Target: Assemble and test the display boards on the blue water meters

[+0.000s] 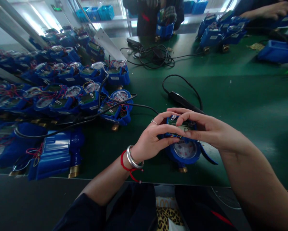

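A blue water meter [185, 150] lies in front of me near the table's front edge. Its round dial faces up, and a brass fitting [183, 169] points toward me. At its far end is a circuit board with a small lit display [186, 129], partly covered by fingers. My left hand [156, 134], wearing a ring and a bangle, grips the board from the left with thumb and fingers. From the right, my right hand [204, 126] pinches the same board. A blue flap [208, 155] sticks out at the meter's right side.
Behind my right hand lies a black handheld device [181, 98] with a looped cord. Rows of open blue meters [69, 75] with loose wires fill the left side. Tangled black cables [156, 56] lie farther back. Two co-workers are across the table, near more meters [212, 37] and a blue bin [277, 51].
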Action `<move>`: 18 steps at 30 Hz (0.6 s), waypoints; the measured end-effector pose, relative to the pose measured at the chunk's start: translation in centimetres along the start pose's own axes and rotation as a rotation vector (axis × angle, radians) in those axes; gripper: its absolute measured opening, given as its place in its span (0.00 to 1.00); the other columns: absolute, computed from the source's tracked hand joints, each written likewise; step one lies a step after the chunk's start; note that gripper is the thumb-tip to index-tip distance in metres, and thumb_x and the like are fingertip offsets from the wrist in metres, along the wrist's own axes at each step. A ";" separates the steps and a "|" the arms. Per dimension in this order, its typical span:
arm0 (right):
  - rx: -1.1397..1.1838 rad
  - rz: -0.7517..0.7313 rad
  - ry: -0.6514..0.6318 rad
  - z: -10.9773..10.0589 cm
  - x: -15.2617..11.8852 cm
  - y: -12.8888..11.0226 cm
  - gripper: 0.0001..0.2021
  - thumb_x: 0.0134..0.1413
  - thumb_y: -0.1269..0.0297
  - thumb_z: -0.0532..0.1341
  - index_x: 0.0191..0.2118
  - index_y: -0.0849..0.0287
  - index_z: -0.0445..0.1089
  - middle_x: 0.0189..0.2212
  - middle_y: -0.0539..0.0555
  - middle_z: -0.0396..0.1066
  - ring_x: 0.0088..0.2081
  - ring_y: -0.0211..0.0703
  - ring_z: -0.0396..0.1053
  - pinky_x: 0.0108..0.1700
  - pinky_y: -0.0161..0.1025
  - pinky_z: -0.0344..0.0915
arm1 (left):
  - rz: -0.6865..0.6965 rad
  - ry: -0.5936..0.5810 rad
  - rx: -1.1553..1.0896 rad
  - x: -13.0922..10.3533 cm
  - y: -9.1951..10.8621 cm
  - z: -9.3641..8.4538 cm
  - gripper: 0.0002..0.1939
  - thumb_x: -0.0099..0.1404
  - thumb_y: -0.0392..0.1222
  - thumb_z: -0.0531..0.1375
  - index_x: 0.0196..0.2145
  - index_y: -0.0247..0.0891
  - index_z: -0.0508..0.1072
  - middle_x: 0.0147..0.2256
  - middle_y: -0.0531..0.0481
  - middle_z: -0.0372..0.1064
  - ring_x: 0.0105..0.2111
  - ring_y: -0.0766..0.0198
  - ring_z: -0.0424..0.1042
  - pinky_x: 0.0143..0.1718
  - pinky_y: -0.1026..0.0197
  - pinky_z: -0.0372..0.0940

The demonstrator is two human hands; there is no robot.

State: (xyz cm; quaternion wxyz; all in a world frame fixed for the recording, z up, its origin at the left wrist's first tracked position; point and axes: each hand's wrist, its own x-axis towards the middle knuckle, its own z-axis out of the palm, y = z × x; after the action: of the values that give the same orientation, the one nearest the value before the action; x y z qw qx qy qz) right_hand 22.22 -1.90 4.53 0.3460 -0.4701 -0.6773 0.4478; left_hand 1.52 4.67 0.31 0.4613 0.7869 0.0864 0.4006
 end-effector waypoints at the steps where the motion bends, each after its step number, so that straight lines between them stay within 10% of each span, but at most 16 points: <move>1: -0.013 -0.009 -0.005 0.0 0.0 -0.1 0.11 0.57 0.58 0.64 0.46 0.49 0.69 0.66 0.52 0.56 0.66 0.51 0.54 0.63 0.50 0.60 | 0.003 -0.003 0.004 0.0 0.0 0.0 0.08 0.62 0.39 0.66 0.41 0.43 0.77 0.55 0.44 0.63 0.58 0.55 0.64 0.59 0.50 0.63; 18: -0.176 0.021 0.283 1.8 -1.8 -0.3 0.20 0.60 0.56 0.61 0.57 0.48 0.65 0.64 0.53 0.58 0.65 0.50 0.56 0.65 0.53 0.56 | -0.077 0.009 0.070 -0.2 0.5 0.1 0.05 0.64 0.38 0.64 0.39 0.41 0.77 0.56 0.42 0.60 0.58 0.54 0.63 0.59 0.49 0.62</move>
State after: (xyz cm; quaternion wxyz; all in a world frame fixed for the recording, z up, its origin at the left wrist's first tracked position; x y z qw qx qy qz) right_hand 21.10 -4.19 4.03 0.3907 -0.5643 -0.6533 0.3196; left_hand 1.35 4.17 0.55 0.4480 0.7970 0.1328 0.3826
